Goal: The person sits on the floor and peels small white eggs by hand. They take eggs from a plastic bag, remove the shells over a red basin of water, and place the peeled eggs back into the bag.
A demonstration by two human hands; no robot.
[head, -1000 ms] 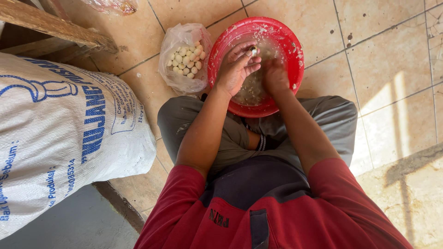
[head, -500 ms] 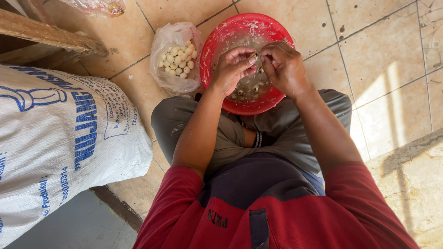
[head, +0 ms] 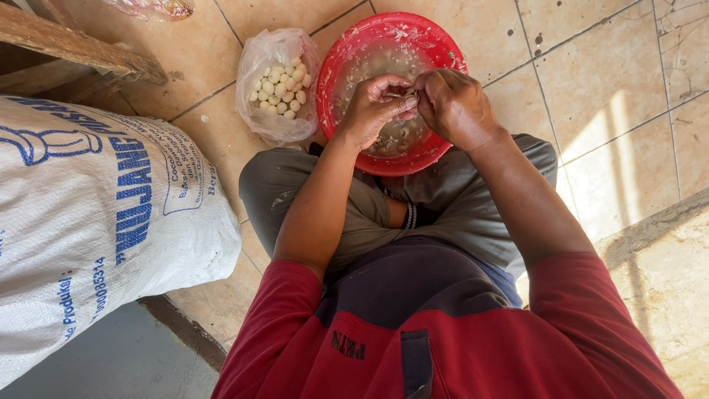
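I sit cross-legged on a tiled floor with a red plastic bowl in front of my knees. It holds water and small pale pieces, with bits of skin stuck to its wall. My left hand and my right hand meet above the bowl. Both pinch one small pale piece between their fingertips. To the left of the bowl a clear plastic bag lies open with several peeled white cloves inside.
A large white woven sack with blue print lies at my left. A wooden plank runs along the top left. A raised concrete step is at the right. Another plastic bag shows at the top edge.
My hands have lifted out of the bowl and come together above it. The camera has shifted a little, so the bowl now sits slightly left.
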